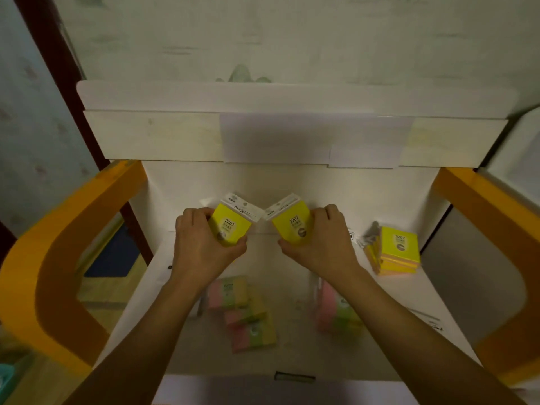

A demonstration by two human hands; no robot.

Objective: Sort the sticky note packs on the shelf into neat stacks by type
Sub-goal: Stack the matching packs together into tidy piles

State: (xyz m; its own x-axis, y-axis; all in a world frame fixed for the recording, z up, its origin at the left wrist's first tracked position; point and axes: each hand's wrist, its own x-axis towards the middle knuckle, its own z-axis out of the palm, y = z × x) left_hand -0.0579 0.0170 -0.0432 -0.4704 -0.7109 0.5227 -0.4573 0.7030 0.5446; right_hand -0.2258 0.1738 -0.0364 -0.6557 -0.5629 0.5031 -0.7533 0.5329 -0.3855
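- While both hands are raised over the white shelf, each is clamped on one yellow sticky note pack; the left hand grips the left yellow pack by its side edges, the pack tilted with its white header leaning right
- the right hand grips the right yellow pack, tilted the other way, so the two white headers nearly meet between the hands; both labels read 2207
- at the right of the shelf, well apart from the hands, sits a stack of yellow packs, with more of the same leaning against its left side
- nearer the front edge, under the forearms, lie multicolour packs with pink, green and yellow strips: a loose overlapping group on the left and one separate pack on the right; these are blurred
- orange curved side frames flank the shelf on both sides.
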